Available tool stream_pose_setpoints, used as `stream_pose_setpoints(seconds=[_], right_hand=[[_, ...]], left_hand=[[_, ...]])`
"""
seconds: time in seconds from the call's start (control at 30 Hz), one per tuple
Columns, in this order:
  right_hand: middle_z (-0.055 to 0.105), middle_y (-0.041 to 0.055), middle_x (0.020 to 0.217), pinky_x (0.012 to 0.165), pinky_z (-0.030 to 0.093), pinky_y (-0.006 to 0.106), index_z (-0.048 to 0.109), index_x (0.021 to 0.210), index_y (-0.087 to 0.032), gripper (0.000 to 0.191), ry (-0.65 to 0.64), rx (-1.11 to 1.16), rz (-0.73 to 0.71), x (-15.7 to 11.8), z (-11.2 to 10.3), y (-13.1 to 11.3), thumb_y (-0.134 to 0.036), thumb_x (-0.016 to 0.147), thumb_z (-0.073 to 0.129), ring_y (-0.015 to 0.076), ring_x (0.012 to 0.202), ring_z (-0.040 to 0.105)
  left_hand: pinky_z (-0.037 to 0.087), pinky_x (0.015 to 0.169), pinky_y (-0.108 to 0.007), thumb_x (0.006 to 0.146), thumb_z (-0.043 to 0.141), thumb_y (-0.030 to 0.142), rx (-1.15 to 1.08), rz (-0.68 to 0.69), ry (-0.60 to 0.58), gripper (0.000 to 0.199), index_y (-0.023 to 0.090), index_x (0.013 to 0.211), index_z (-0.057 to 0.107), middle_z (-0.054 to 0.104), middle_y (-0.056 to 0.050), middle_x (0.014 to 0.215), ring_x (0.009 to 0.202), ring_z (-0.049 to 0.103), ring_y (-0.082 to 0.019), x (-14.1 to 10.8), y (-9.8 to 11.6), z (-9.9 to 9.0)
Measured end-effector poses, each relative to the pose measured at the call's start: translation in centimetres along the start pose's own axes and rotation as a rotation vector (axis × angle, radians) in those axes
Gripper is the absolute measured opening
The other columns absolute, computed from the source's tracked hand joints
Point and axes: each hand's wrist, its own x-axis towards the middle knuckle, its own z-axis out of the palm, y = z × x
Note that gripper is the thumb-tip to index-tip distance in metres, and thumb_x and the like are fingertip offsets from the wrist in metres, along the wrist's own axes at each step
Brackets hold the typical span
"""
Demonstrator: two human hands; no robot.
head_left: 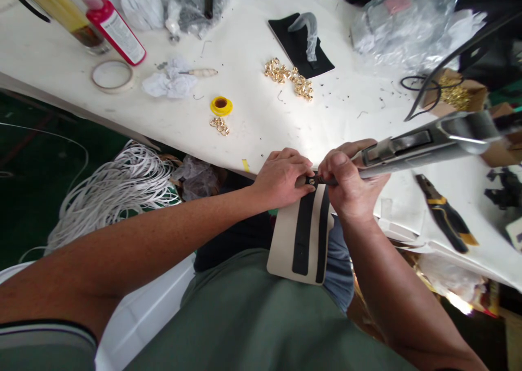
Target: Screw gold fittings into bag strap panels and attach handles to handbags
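Observation:
At the table's near edge, my left hand (285, 178) is closed on the top end of a beige panel (281, 246) with black straps (304, 240). The panel hangs down over my lap. Beside a small shiny metal fitting (312, 181) on the strap, my left thumb and fingertips press. My right hand (353, 180) wraps round the front of a grey metal power screwdriver (424, 145), held nearly level with its body out to the right. Its tip points at the fitting; the fingers hide whether they touch. Gold rings (220, 125) lie beyond my left hand.
Pliers (444, 213) lie to the right. Further back are gold fittings (289, 77), a black piece (302, 44) with a wrapped handle, a yellow spool (221, 105), a tape roll (112, 76), a red bottle (118, 31) and an awl (199, 72). A cable (452, 55) arches at right.

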Motion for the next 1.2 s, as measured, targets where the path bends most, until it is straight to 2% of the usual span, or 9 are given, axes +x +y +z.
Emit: stream_pose_setpoints(seconds=[0.13, 0.27, 0.47, 0.6, 0.83, 1.2], right_hand=[[0.049, -0.0056, 0.058, 0.048, 0.046, 0.031, 0.042, 0.066, -0.026, 0.049, 0.099, 0.071, -0.031, 0.26, 0.53, 0.42, -0.052, 0.085, 0.078, 0.0128, 0.048, 0.048], [0.048, -0.0064, 0.056, 0.046, 0.043, 0.030, 0.043, 0.066, -0.025, 0.050, 0.080, 0.124, -0.027, 0.51, 0.66, 0.73, -0.053, 0.084, 0.080, 0.0120, 0.047, 0.047], [0.048, -0.0066, 0.057, 0.046, 0.043, 0.030, 0.044, 0.068, -0.025, 0.053, 0.031, 0.177, -0.028, 0.58, 0.57, 0.83, -0.060, 0.080, 0.083, 0.0121, 0.048, 0.048], [0.047, -0.0065, 0.057, 0.046, 0.042, 0.031, 0.042, 0.068, -0.026, 0.054, 0.073, 0.109, -0.014, 0.60, 0.64, 0.74, -0.061, 0.082, 0.080, 0.0124, 0.048, 0.047], [0.046, -0.0050, 0.057, 0.045, 0.042, 0.034, 0.044, 0.068, -0.027, 0.049, 0.060, 0.060, 0.025, 0.69, 0.52, 0.24, -0.061, 0.086, 0.074, 0.0135, 0.045, 0.049], [0.044, -0.0061, 0.054, 0.042, 0.040, 0.034, 0.044, 0.069, -0.027, 0.044, 0.027, 0.140, 0.017, 0.80, 0.77, 0.32, -0.055, 0.088, 0.072, 0.0132, 0.042, 0.046]], left_hand=[[0.043, 0.101, -0.048, 0.087, 0.078, 0.037, 0.009, 0.004, -0.003, 0.017, 0.026, 0.099, 0.074, 0.077, -0.002, 0.119, 0.124, 0.059, -0.029, 0.03, -0.06, 0.03], [0.043, 0.101, -0.048, 0.088, 0.077, 0.038, 0.019, 0.001, -0.004, 0.018, 0.026, 0.100, 0.074, 0.077, -0.003, 0.118, 0.123, 0.059, -0.030, -0.04, -0.08, 0.09], [0.043, 0.103, -0.049, 0.089, 0.075, 0.040, 0.044, -0.004, -0.016, 0.022, 0.025, 0.105, 0.074, 0.074, -0.004, 0.129, 0.125, 0.058, -0.030, -0.08, -0.07, 0.09], [0.042, 0.102, -0.048, 0.088, 0.076, 0.039, 0.025, -0.004, -0.015, 0.019, 0.026, 0.102, 0.074, 0.076, -0.002, 0.124, 0.124, 0.059, -0.029, -0.02, -0.01, -0.02], [0.041, 0.103, -0.050, 0.087, 0.078, 0.037, -0.007, -0.013, -0.009, 0.016, 0.027, 0.099, 0.075, 0.077, -0.002, 0.120, 0.126, 0.059, -0.030, 0.04, 0.08, -0.11], [0.040, 0.104, -0.050, 0.086, 0.079, 0.036, -0.023, -0.016, -0.011, 0.017, 0.026, 0.098, 0.075, 0.078, 0.000, 0.121, 0.125, 0.059, -0.029, 0.11, 0.15, -0.19]])
